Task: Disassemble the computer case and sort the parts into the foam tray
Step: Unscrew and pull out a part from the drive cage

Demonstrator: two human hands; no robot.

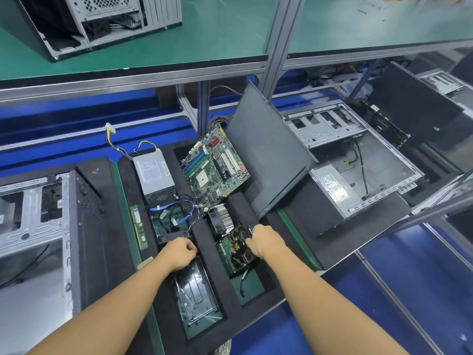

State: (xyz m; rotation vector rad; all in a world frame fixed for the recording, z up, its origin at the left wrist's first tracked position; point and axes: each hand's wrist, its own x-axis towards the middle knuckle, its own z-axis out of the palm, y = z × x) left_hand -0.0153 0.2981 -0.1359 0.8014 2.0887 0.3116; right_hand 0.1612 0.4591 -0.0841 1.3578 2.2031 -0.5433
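Right hand (266, 242) gripped the card (236, 249), which sat tilted in its tray (212, 257) slot beside the heatsink (224, 213). Left hand (179, 252) was curled over the drive (195, 290); couldn't tell if it held anything. Risk: card jamming crooked, pinching the cable (242, 284) beneath.

Electronics teardown line — green ESD-mat benches (217, 34) on aluminium framing (277, 34), blue conveyor (76, 124), gutted PC cases (353, 160), foam trays (212, 254).
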